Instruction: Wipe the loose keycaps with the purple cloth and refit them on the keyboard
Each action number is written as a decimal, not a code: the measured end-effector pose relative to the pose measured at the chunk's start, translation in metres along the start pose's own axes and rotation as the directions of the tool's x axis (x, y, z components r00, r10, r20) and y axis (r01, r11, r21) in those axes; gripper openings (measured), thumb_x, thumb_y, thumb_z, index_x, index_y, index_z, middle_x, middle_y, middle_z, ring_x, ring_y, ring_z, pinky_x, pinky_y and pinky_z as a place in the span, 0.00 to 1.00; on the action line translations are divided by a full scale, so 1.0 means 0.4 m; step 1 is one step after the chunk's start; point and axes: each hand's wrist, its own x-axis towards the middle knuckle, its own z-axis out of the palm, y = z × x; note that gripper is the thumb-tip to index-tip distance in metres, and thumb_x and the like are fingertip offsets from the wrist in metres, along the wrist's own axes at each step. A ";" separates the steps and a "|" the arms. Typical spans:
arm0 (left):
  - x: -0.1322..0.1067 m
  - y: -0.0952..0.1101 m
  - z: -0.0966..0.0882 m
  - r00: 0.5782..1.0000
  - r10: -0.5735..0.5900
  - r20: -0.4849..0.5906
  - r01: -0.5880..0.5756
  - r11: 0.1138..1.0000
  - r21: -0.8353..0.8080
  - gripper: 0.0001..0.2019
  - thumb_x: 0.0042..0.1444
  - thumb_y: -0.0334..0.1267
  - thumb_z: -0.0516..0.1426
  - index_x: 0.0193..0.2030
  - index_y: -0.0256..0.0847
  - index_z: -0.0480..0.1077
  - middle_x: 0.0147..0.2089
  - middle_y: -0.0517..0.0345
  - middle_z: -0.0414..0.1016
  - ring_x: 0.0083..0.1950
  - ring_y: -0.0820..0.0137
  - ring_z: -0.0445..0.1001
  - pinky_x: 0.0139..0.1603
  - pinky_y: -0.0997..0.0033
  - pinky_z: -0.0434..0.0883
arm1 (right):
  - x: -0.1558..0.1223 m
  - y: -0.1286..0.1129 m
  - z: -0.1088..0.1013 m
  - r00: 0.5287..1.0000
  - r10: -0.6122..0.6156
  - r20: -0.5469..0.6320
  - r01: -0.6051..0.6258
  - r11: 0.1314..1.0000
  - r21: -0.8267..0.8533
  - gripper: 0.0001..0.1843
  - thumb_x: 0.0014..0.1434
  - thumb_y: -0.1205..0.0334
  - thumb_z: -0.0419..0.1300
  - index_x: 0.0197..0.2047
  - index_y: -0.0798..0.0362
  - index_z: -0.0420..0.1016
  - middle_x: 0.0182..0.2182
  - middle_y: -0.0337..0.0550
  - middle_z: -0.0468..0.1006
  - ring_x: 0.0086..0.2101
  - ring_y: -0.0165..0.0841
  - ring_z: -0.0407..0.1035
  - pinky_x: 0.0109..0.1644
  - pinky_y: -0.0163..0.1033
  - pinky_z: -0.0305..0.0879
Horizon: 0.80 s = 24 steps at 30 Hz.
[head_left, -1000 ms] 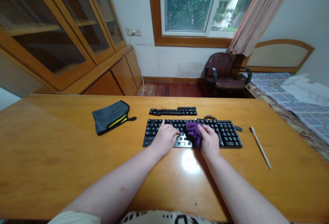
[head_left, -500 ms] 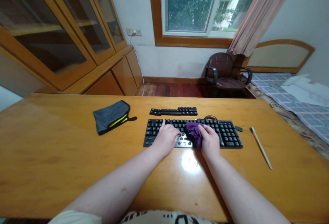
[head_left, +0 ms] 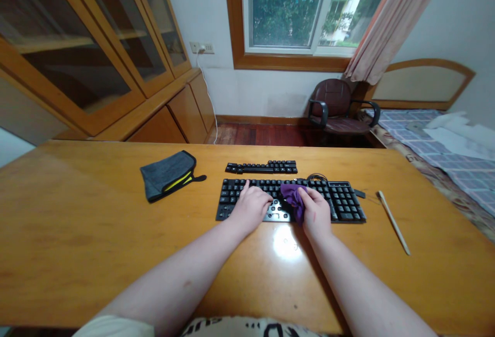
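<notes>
A black keyboard lies flat on the table. Part of its lower rows has no keycaps, and the bare shiny plate shows there. My left hand rests on the keyboard's left half, with its thumb and one outer finger spread apart and the other fingers bent and partly hidden. In my right hand a crumpled purple cloth is pinched, touching the keyboard right of the bare plate. Behind the keyboard sits a group of removed black keycaps, including a long space bar.
A folded grey cloth with yellow lining lies at left on the wooden table. To the right are a pale stick and a small dark tab by the keyboard. A brown armchair stands beyond the table.
</notes>
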 end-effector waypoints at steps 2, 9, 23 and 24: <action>0.001 -0.002 0.001 1.000 0.006 0.007 -0.006 1.000 0.003 0.07 0.53 0.33 0.54 0.36 0.42 0.72 0.34 0.59 0.74 0.42 0.68 0.67 0.63 0.46 0.43 | 0.001 0.001 0.000 1.000 0.006 0.002 -0.006 1.000 0.006 0.13 0.47 0.53 0.62 0.33 0.54 0.77 0.28 0.40 0.79 0.30 0.34 0.70 0.37 0.38 0.64; -0.005 0.013 -0.015 0.999 0.023 0.033 -0.025 0.997 0.077 0.10 0.53 0.33 0.53 0.37 0.45 0.75 0.42 0.55 0.73 0.52 0.63 0.64 0.62 0.45 0.46 | 0.005 0.010 0.001 1.000 0.001 -0.007 -0.001 0.999 0.044 0.14 0.46 0.53 0.63 0.33 0.54 0.77 0.28 0.41 0.79 0.30 0.33 0.70 0.38 0.38 0.64; 0.021 0.035 -0.037 0.986 -0.062 0.152 0.050 0.995 0.082 0.10 0.52 0.39 0.53 0.36 0.42 0.75 0.43 0.52 0.73 0.57 0.58 0.60 0.61 0.48 0.48 | 0.007 0.008 0.000 1.000 0.005 0.011 -0.005 1.000 0.006 0.14 0.47 0.53 0.62 0.33 0.55 0.77 0.29 0.42 0.79 0.32 0.35 0.70 0.40 0.39 0.64; 0.037 0.028 -0.041 0.985 -0.068 0.158 0.056 0.995 0.081 0.10 0.53 0.39 0.53 0.35 0.42 0.75 0.41 0.52 0.74 0.54 0.59 0.64 0.60 0.50 0.52 | 0.007 0.011 -0.001 1.000 0.007 0.008 -0.007 1.000 0.012 0.14 0.47 0.53 0.62 0.33 0.55 0.77 0.29 0.42 0.79 0.32 0.34 0.70 0.40 0.38 0.64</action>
